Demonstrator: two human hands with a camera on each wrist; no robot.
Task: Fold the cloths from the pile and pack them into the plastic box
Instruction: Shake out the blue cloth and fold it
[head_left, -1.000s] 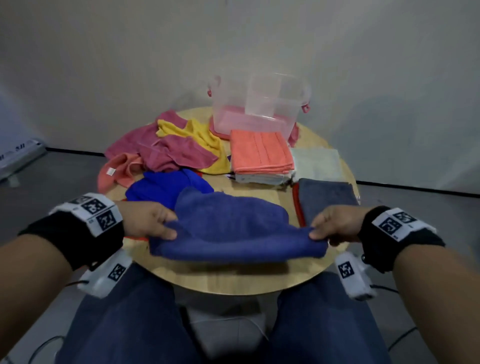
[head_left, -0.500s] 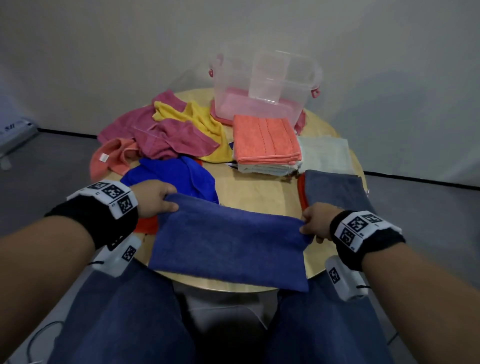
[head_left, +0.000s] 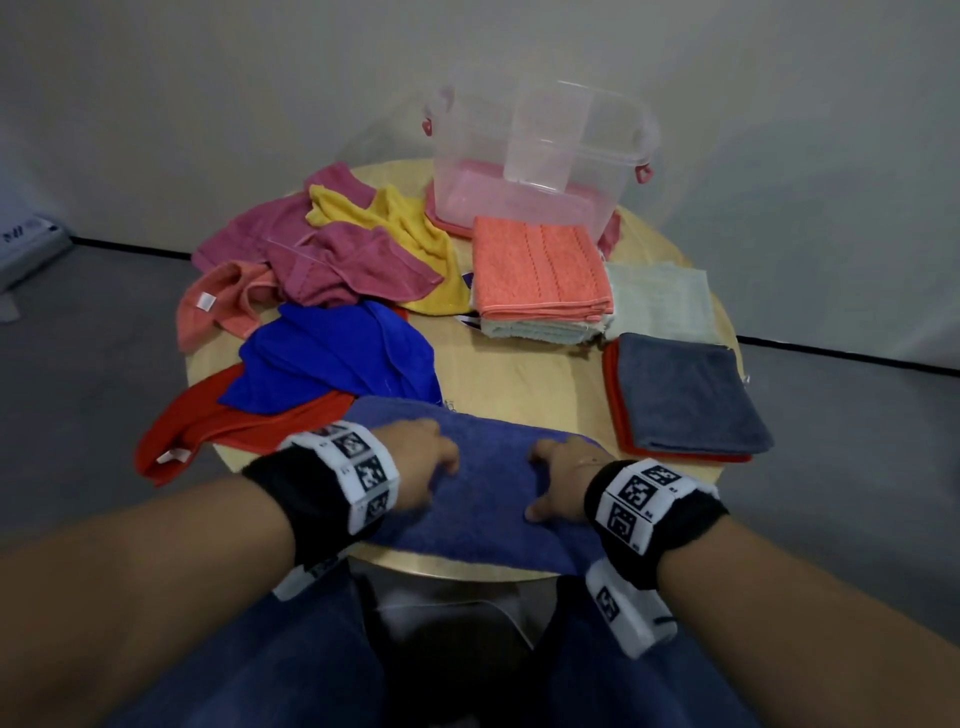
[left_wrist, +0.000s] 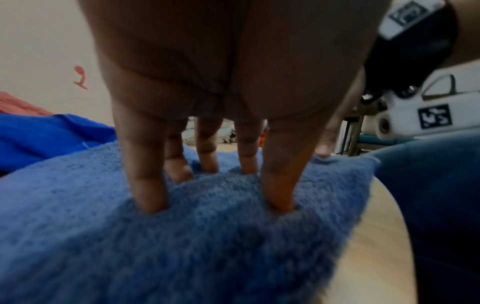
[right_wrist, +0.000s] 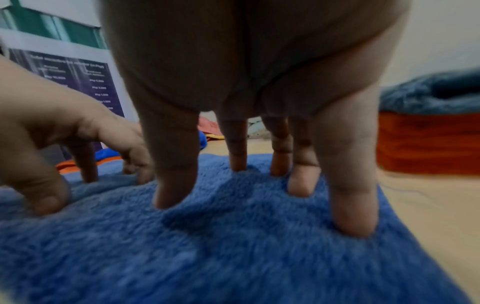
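Cloths first: slate-blue cloth (head_left: 488, 483) flat at near edge of round wooden table (head_left: 519, 379), folded into a band, near side hanging slightly over the rim. Left hand (head_left: 421, 462) and right hand (head_left: 563, 478) both on top of it, close together, fingers straight and spread, tips (left_wrist: 152, 197) pressed down into the pile; same seen of right fingertips (right_wrist: 171, 193) from the right wrist view. Nothing pinched or gripped.

Unfolded pile on left half of table: royal-blue cloth (head_left: 332, 358) over red cloth (head_left: 208, 431), then salmon cloth (head_left: 218, 301), magenta cloths (head_left: 332, 260), yellow cloth (head_left: 410, 228). Folded stacks on right: coral cloth (head_left: 540, 270) on a pale one, pale green cloth (head_left: 660, 301) beside it, grey cloth (head_left: 685, 395) on an orange-red one, just right of the right hand. Clear plastic box (head_left: 540, 156) at far edge, pink-clipped, upright, touching coral stack's far side; pink seen through its base.
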